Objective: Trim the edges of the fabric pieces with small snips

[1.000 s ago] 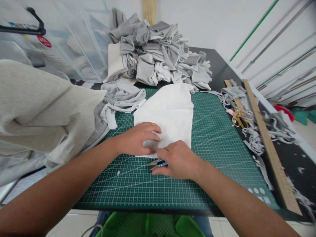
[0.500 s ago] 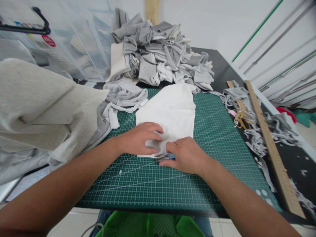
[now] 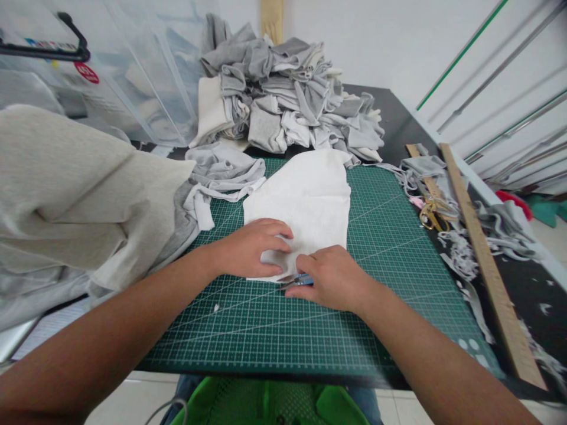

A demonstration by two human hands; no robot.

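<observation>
Head view: lying flat near the middle of the cutting mat point(image 3: 266, 336), one white cloth point(image 3: 301, 203), likely light, soft and limp, hard to damage but apt to ruck or slide under a push. Best pinned flat close to the six o'clock edge, or lifted by two corners. Laid on top at eight o'clock, the left hand point(image 3: 252, 249), fingers loosely spread with thumb apart; at five o'clock, the right hand point(image 3: 334, 277), fingers wrapped round blue-handled snips point(image 3: 305, 280), blade tips right at the near edge, contact hard to tell. For the snips, expect little weight and stiff metal; grip by the handles, clear of the blades. Counted: one worktop point(image 3: 390, 118), one mat, one big beige cloth point(image 3: 101, 189) at nine o'clock, one heap of grey and white fabric point(image 3: 287, 100) at twelve, too overlapped to number piece by piece, two wooden rulers point(image 3: 489, 265) around three, one pair of gold-handled scissors point(image 3: 427, 217) also at three, one pair of snips, one loose white scrap point(image 3: 217, 307) between seven and eight.
</observation>
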